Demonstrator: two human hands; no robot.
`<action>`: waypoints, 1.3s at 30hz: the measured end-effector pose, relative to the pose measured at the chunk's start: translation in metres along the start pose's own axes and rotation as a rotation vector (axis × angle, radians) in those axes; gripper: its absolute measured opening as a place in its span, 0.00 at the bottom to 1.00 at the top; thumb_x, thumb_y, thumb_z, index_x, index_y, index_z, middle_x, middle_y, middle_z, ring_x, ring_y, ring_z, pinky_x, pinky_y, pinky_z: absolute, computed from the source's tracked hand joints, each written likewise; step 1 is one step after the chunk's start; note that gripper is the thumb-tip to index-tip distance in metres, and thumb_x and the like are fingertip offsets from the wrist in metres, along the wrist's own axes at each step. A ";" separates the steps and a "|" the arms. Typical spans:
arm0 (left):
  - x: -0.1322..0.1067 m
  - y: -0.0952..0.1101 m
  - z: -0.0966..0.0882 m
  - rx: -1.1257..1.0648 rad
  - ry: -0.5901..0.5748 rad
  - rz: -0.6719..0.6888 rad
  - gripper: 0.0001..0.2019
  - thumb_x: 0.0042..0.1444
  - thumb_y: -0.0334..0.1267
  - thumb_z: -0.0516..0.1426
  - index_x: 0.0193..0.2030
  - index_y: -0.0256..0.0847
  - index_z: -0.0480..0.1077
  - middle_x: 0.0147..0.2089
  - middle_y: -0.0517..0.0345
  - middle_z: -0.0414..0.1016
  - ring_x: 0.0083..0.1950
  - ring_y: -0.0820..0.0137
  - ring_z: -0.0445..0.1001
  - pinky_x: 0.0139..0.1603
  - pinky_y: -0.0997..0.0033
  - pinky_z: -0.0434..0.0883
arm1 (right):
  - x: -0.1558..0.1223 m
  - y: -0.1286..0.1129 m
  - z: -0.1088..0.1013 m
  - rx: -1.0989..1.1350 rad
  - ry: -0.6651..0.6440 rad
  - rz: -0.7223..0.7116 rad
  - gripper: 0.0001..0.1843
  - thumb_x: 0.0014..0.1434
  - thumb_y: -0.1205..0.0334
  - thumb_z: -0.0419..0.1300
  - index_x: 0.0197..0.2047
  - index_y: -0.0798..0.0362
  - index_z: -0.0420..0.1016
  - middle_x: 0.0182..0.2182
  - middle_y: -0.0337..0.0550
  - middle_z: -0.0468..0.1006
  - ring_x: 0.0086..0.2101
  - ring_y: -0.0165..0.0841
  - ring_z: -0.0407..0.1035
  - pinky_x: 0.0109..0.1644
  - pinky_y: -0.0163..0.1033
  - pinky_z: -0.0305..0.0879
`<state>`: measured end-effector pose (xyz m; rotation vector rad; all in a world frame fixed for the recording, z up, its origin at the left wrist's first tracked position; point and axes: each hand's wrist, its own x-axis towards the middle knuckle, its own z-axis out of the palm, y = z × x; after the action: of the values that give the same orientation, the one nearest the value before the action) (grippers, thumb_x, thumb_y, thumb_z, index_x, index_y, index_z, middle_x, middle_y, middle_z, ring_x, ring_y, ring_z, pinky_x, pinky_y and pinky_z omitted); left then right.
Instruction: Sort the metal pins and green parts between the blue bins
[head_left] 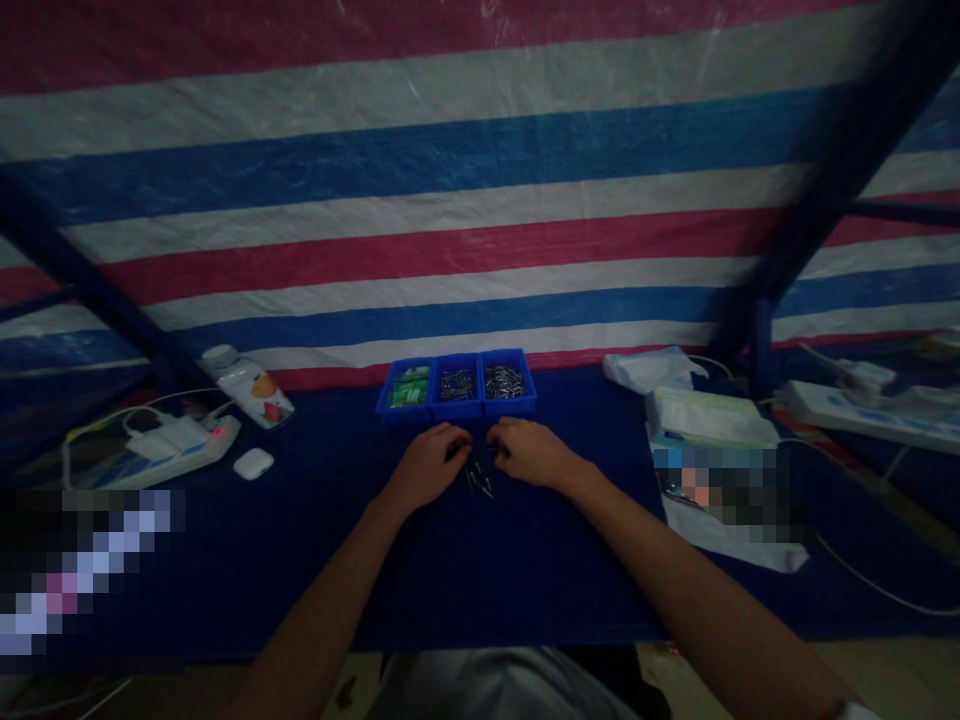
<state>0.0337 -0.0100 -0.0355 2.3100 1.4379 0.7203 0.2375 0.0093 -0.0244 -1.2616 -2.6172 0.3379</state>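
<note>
My left hand [436,462] is over the dark blue table with its fingers curled and the fingertips drawn together. Across a small gap, my right hand [529,452] is curled the same way, thumb and fingers close. Whatever either hand pinches is too small and dark to make out. Between and just below the hands lie several small thin metal pieces [481,480], like screws or pins. Right behind the hands stand three joined blue bins. The left bin [405,408] holds green and white packets; the middle bin [456,408] and right bin [510,406] hold many small metal pieces.
On the left are a tilted white bottle [255,388], a white earbud case [253,463] and a power strip [180,450] with cables. A tissue pack [709,416], white plastic bag [652,370] and another power strip [862,412] lie right. A striped tarp [450,240] hangs behind.
</note>
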 end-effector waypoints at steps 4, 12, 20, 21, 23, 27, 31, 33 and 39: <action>0.000 -0.001 0.000 0.015 0.005 -0.005 0.07 0.61 0.35 0.54 0.42 0.42 0.74 0.41 0.57 0.75 0.41 0.66 0.74 0.44 0.65 0.69 | 0.000 0.004 0.001 -0.046 0.011 0.006 0.15 0.57 0.70 0.53 0.45 0.56 0.76 0.44 0.51 0.74 0.41 0.36 0.71 0.46 0.38 0.63; 0.000 0.000 0.001 0.015 -0.008 -0.009 0.07 0.61 0.35 0.55 0.42 0.42 0.74 0.40 0.57 0.75 0.41 0.67 0.74 0.45 0.66 0.70 | -0.001 0.002 -0.002 -0.046 0.089 0.032 0.11 0.58 0.70 0.53 0.43 0.55 0.74 0.42 0.49 0.75 0.40 0.36 0.71 0.44 0.39 0.63; 0.000 0.000 0.000 0.016 -0.010 0.009 0.08 0.61 0.36 0.54 0.43 0.41 0.74 0.40 0.56 0.75 0.41 0.66 0.74 0.45 0.65 0.70 | 0.007 -0.003 -0.001 0.515 0.272 0.010 0.14 0.60 0.67 0.55 0.49 0.52 0.74 0.39 0.44 0.80 0.39 0.32 0.73 0.47 0.39 0.65; 0.000 0.000 0.000 0.017 -0.008 0.011 0.08 0.62 0.36 0.54 0.43 0.42 0.74 0.40 0.56 0.75 0.41 0.66 0.75 0.45 0.65 0.70 | 0.009 -0.003 -0.002 0.658 0.292 0.029 0.12 0.60 0.65 0.56 0.46 0.52 0.75 0.38 0.43 0.81 0.38 0.32 0.74 0.46 0.40 0.66; 0.000 0.001 0.000 0.018 -0.002 0.013 0.08 0.62 0.36 0.54 0.43 0.42 0.74 0.40 0.56 0.75 0.41 0.66 0.75 0.44 0.65 0.70 | 0.011 -0.004 -0.005 0.942 0.327 0.085 0.09 0.58 0.61 0.59 0.42 0.53 0.75 0.35 0.42 0.81 0.36 0.31 0.74 0.44 0.40 0.67; 0.000 0.001 0.000 0.015 0.007 0.014 0.07 0.61 0.35 0.55 0.42 0.42 0.74 0.40 0.56 0.75 0.40 0.67 0.75 0.44 0.66 0.71 | 0.013 -0.001 -0.011 1.222 0.366 0.206 0.14 0.57 0.50 0.59 0.30 0.53 0.72 0.26 0.40 0.78 0.27 0.28 0.71 0.35 0.36 0.64; -0.001 0.001 0.000 0.020 0.003 0.010 0.07 0.61 0.35 0.55 0.42 0.41 0.74 0.40 0.56 0.75 0.41 0.67 0.74 0.45 0.66 0.70 | 0.014 0.007 -0.009 1.267 0.363 0.351 0.21 0.55 0.47 0.60 0.20 0.52 0.65 0.15 0.34 0.66 0.19 0.25 0.60 0.27 0.34 0.55; -0.001 0.001 0.000 0.018 -0.002 -0.002 0.07 0.61 0.36 0.55 0.42 0.42 0.74 0.40 0.56 0.75 0.40 0.67 0.74 0.45 0.66 0.70 | 0.015 0.011 -0.006 1.322 0.381 0.400 0.20 0.53 0.48 0.61 0.19 0.52 0.63 0.13 0.32 0.63 0.18 0.25 0.57 0.25 0.34 0.53; 0.000 0.002 0.000 0.021 -0.011 -0.001 0.07 0.61 0.35 0.55 0.42 0.42 0.74 0.40 0.56 0.75 0.40 0.67 0.74 0.45 0.65 0.70 | 0.019 0.018 -0.004 1.387 0.493 0.494 0.21 0.52 0.42 0.61 0.28 0.53 0.66 0.22 0.37 0.73 0.19 0.25 0.63 0.23 0.33 0.51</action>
<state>0.0351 -0.0112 -0.0343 2.3248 1.4484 0.6942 0.2402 0.0360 -0.0237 -1.1092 -1.0637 1.3612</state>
